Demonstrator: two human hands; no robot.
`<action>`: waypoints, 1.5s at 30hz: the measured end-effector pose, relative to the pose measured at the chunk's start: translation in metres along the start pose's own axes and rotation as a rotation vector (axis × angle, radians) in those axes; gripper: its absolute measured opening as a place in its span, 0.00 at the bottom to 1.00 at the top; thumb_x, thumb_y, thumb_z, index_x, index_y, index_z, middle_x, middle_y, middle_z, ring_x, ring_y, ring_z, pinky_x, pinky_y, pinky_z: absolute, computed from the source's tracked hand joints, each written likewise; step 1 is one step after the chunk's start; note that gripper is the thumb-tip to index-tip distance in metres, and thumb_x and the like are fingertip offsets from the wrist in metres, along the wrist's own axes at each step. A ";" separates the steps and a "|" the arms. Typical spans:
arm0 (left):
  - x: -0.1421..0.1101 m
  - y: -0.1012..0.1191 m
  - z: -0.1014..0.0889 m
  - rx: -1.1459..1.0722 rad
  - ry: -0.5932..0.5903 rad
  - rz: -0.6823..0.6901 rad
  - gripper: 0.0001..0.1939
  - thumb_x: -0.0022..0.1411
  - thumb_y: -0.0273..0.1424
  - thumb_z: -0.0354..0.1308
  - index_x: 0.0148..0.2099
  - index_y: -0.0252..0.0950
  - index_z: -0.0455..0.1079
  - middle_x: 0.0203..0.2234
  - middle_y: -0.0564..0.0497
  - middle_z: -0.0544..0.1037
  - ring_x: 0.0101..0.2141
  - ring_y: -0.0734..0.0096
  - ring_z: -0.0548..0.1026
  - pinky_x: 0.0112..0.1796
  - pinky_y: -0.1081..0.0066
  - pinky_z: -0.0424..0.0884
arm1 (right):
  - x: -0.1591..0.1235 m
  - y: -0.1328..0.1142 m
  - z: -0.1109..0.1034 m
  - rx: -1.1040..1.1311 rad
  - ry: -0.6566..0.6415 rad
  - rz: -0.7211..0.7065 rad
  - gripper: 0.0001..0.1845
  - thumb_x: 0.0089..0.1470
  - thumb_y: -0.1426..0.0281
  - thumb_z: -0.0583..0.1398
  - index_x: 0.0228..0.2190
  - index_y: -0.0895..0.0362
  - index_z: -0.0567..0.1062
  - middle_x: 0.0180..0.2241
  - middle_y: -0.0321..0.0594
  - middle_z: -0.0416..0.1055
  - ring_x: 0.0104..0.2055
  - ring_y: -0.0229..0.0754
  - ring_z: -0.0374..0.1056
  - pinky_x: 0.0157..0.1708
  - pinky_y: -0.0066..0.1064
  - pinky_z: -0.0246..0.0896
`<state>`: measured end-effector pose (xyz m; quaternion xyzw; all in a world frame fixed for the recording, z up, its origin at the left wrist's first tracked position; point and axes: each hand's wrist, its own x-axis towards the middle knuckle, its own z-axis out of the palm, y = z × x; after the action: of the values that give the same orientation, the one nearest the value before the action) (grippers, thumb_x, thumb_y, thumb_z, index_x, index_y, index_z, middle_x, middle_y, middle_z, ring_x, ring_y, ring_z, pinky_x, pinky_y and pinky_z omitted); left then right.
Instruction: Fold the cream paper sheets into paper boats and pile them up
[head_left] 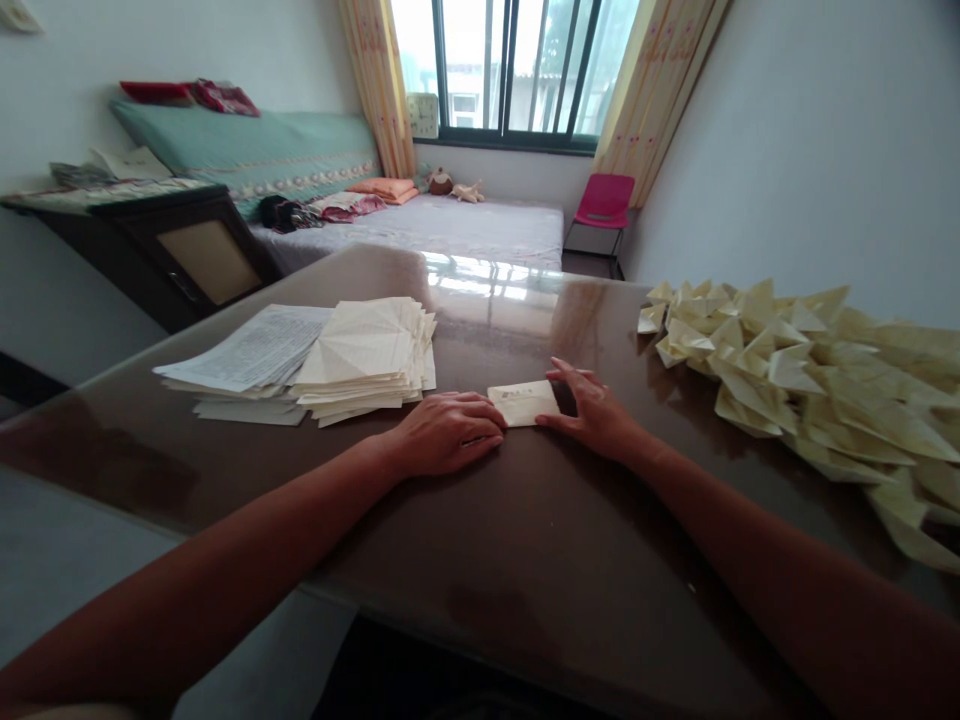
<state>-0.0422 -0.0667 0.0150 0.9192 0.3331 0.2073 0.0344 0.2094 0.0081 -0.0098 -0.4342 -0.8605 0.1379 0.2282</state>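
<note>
A small cream square of folded paper (pixel 523 402) lies flat on the brown glossy table (pixel 480 540), with some dark print along its upper part. My left hand (pixel 452 432) rests palm down at its left edge, fingertips touching the corner. At the right edge is my right hand (pixel 592 405), thumb and fingers spread apart around the side of the paper. Left of the hands sits a stack of cream creased sheets (pixel 360 355), overlapping a pile of white printed sheets (pixel 240 350).
Many folded cream paper pieces (pixel 787 370) with pointed tips spread in a heap along the table's right side. Beyond the table stand a bed (pixel 487 220), a pink chair (pixel 604 203) and a dark cabinet (pixel 142 235). A window (pixel 517 70) with yellow curtains is behind.
</note>
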 end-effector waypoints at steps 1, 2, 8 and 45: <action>0.000 0.000 0.000 -0.002 0.004 0.003 0.12 0.67 0.33 0.50 0.41 0.39 0.75 0.41 0.51 0.79 0.44 0.71 0.74 0.49 0.71 0.68 | 0.000 -0.001 0.000 0.044 0.003 -0.006 0.43 0.48 0.57 0.63 0.61 0.58 0.56 0.51 0.49 0.69 0.56 0.54 0.60 0.54 0.49 0.57; 0.000 0.000 0.000 -0.001 0.009 0.003 0.11 0.67 0.33 0.50 0.41 0.39 0.75 0.41 0.51 0.79 0.45 0.71 0.74 0.49 0.71 0.68 | 0.000 -0.002 -0.001 0.089 0.016 -0.020 0.42 0.48 0.60 0.63 0.61 0.57 0.57 0.48 0.47 0.70 0.54 0.52 0.63 0.54 0.47 0.59; 0.000 0.000 0.002 0.007 0.022 0.001 0.12 0.67 0.33 0.50 0.42 0.38 0.74 0.40 0.50 0.79 0.45 0.70 0.73 0.48 0.71 0.68 | 0.000 -0.008 -0.006 0.274 0.112 -0.061 0.30 0.49 0.67 0.62 0.55 0.56 0.66 0.41 0.41 0.73 0.44 0.45 0.68 0.48 0.40 0.65; 0.006 0.009 0.015 0.295 0.045 0.136 0.12 0.69 0.34 0.48 0.48 0.44 0.72 0.42 0.52 0.78 0.47 0.73 0.72 0.43 0.73 0.67 | -0.001 -0.008 -0.001 0.275 0.104 0.043 0.13 0.54 0.68 0.56 0.43 0.55 0.71 0.38 0.40 0.76 0.28 0.39 0.70 0.34 0.34 0.66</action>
<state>-0.0271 -0.0687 0.0055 0.9298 0.2976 0.1785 -0.1226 0.2050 0.0023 -0.0055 -0.4238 -0.8109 0.2367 0.3269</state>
